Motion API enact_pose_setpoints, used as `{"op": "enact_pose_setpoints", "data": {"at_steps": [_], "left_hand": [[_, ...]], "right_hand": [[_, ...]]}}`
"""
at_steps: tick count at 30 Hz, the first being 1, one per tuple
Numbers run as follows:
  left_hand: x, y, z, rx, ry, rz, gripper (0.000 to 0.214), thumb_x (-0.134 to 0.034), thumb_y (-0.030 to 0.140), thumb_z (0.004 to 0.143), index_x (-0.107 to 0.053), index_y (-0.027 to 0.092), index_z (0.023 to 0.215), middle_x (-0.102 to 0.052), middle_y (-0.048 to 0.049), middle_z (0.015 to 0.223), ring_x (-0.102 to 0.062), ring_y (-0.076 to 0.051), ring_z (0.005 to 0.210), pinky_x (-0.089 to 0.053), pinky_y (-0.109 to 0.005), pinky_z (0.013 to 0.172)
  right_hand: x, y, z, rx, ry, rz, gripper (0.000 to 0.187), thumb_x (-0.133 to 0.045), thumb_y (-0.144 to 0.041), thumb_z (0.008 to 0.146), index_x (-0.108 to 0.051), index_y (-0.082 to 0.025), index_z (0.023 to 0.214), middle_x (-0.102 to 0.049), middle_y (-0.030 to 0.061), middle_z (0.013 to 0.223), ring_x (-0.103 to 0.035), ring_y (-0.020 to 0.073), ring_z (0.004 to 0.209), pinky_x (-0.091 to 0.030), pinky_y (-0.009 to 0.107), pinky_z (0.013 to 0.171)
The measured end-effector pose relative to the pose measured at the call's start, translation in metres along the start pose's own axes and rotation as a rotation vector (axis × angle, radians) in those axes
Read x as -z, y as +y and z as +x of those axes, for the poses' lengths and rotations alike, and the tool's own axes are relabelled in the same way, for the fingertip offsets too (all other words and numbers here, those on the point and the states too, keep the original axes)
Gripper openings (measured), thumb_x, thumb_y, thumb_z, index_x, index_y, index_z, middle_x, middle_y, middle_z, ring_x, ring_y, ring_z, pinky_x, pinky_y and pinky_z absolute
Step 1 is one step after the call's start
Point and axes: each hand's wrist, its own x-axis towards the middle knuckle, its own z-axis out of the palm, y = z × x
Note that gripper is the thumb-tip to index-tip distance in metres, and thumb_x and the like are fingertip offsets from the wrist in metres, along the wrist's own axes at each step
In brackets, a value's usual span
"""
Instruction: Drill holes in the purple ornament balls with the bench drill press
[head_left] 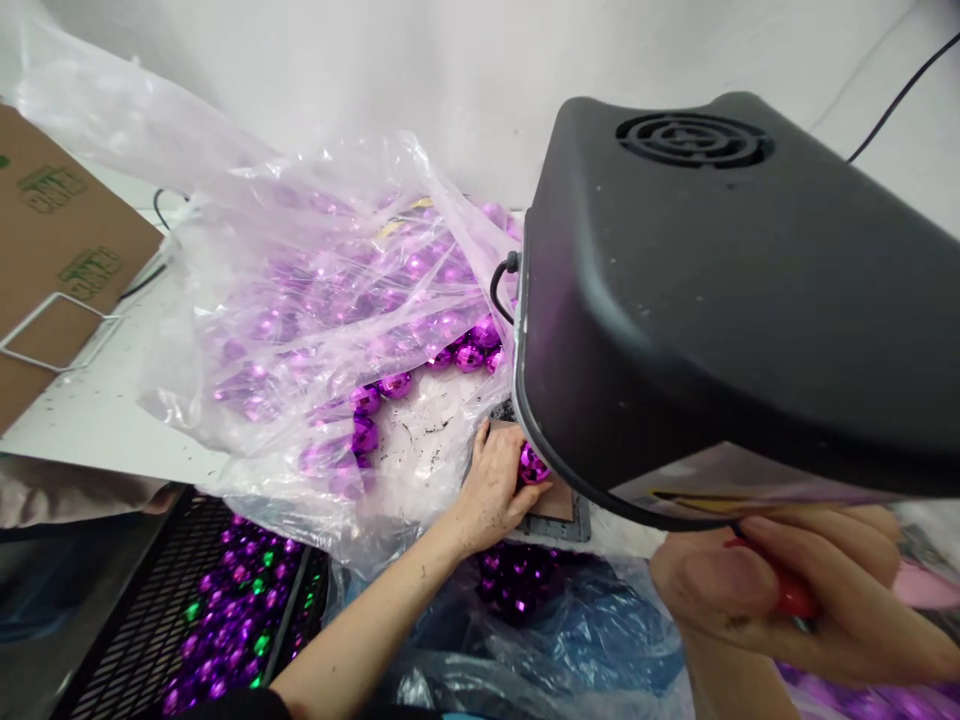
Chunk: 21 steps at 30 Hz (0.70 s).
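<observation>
My left hand (pixel 495 485) holds a shiny purple ball (pixel 532 464) on a small grey plate (pixel 559 512) under the front edge of a large black machine housing (pixel 720 290). My right hand (pixel 787 590) is close to the camera at the lower right, closed around a red handle (pixel 795 597) below the housing. Loose purple balls (pixel 390 385) lie on the white table just left of my left hand.
A big clear plastic bag (pixel 315 280) full of purple balls covers the table's middle. A black crate (pixel 225 610) with purple and green balls sits lower left. A blue bag (pixel 555 620) with purple balls lies below the table edge. A cardboard box (pixel 52 240) stands far left.
</observation>
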Motion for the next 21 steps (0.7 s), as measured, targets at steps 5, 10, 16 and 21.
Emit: {"op": "enact_pose_setpoints", "data": {"at_steps": [5, 10, 16, 21], "left_hand": [[0.000, 0.002, 0.001, 0.036, -0.027, 0.000, 0.049, -0.062, 0.035, 0.092, -0.058, 0.025, 0.139, -0.065, -0.0115, 0.138, -0.057, -0.032, 0.133, -0.028, -0.055, 0.126], [-0.002, 0.000, 0.001, 0.051, -0.035, -0.008, 0.049, -0.063, 0.033, 0.091, -0.058, 0.025, 0.139, -0.069, -0.0111, 0.132, -0.060, -0.031, 0.128, -0.032, -0.056, 0.124], [-0.005, -0.004, 0.001, 0.039, -0.016, -0.036, 0.050, -0.065, 0.031, 0.089, -0.057, 0.023, 0.138, -0.067, -0.0131, 0.133, -0.059, -0.033, 0.129, -0.030, -0.058, 0.124], [-0.012, -0.012, 0.002, -0.026, 0.048, -0.064, 0.048, -0.068, 0.030, 0.088, -0.056, 0.022, 0.133, -0.067, -0.0114, 0.130, -0.059, -0.032, 0.128, -0.018, -0.059, 0.128]], "right_hand": [[-0.010, 0.013, -0.004, 0.178, 0.137, 0.012, 0.027, -0.060, -0.031, 0.092, -0.048, -0.014, 0.074, -0.052, 0.0007, 0.071, -0.060, 0.0110, 0.072, -0.045, 0.031, 0.067], [-0.007, 0.014, -0.020, 0.113, 0.109, 0.002, 0.027, -0.060, -0.040, 0.091, -0.049, -0.019, 0.077, -0.051, 0.0033, 0.071, -0.055, 0.0150, 0.073, -0.042, 0.033, 0.062], [-0.014, 0.016, -0.022, 0.173, 0.177, 0.015, 0.026, -0.058, -0.040, 0.092, -0.050, -0.019, 0.080, -0.054, 0.0037, 0.076, -0.058, 0.0140, 0.075, -0.044, 0.031, 0.062], [-0.024, 0.020, -0.019, 0.223, 0.245, 0.038, 0.029, -0.051, -0.036, 0.096, -0.046, -0.017, 0.075, -0.047, 0.0012, 0.068, -0.056, 0.0123, 0.070, -0.045, 0.033, 0.073]]}}
